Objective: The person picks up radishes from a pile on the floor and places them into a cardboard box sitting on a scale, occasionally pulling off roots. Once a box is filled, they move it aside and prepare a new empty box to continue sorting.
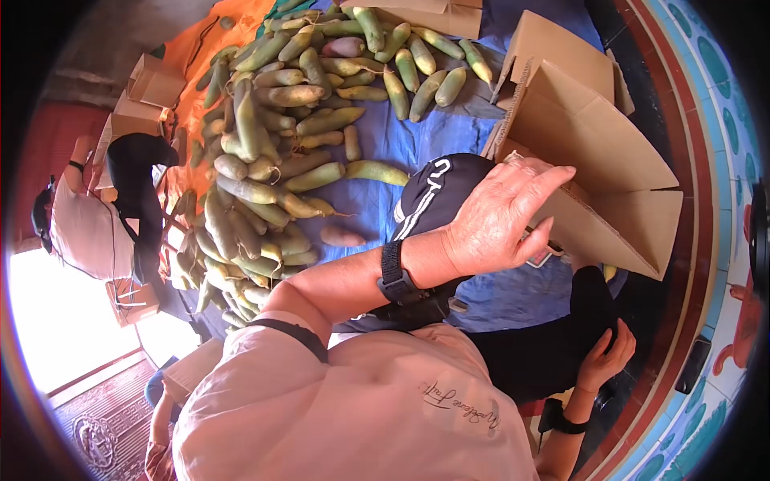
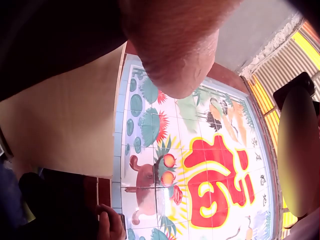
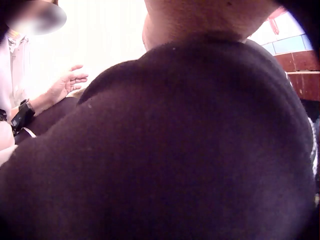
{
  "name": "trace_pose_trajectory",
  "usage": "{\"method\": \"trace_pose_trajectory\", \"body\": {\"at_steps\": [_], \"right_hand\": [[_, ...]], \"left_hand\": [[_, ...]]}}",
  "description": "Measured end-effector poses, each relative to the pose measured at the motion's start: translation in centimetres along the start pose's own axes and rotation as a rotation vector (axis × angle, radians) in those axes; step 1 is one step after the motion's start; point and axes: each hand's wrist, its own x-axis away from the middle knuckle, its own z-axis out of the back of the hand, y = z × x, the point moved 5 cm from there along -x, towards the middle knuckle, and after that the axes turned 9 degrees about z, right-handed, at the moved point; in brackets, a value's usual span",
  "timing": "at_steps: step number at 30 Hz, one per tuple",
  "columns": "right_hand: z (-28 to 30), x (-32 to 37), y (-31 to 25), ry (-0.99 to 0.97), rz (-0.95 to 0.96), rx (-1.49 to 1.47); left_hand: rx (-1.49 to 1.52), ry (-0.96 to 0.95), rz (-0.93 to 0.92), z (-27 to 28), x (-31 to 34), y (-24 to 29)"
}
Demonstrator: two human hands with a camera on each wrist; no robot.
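My left hand (image 1: 505, 212) is held up beside the cardboard box (image 1: 553, 200), its thumb and fingers spread apart with nothing seen between them. Beneath that wrist is a dark trouser leg with white stripes (image 1: 429, 192). In the left wrist view, the left hand (image 2: 175, 55) fills the top, with a cardboard panel (image 2: 65, 115) at its left. My right hand (image 1: 609, 357) rests by the dark knee, fingers loosely bent. The right wrist view shows the right hand (image 3: 200, 20) against dark cloth (image 3: 165, 140); the raised left hand (image 3: 65, 85) appears further left.
Many long green radishes (image 1: 321, 120) lie heaped on a blue sheet (image 1: 385, 140) at the upper left. A person (image 1: 88, 220) is at the far left near other boxes. A black phone (image 1: 694, 365) lies at the right by the painted tiles (image 1: 722, 321).
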Motion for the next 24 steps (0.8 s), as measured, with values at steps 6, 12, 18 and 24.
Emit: {"method": "trace_pose_trajectory", "body": {"at_steps": [6, 12, 18, 24], "right_hand": [[-0.2, -0.3, -0.3, 0.017, -0.016, 0.002], [-0.3, -0.5, -0.5, 0.020, -0.016, 0.003], [-0.3, -0.7, -0.7, 0.022, -0.001, 0.018], [-0.6, -0.9, -0.8, -0.017, -0.014, 0.012]], "left_hand": [[0.070, 0.126, 0.033, 4.1, 0.7, -1.2], [-0.225, 0.336, 0.408, 11.8, 5.1, -12.1], [-0.572, 0.325, 0.873, 18.6, 20.4, -27.0], [-0.753, 0.739, 1.444, 24.5, 31.2, -30.0]]}}
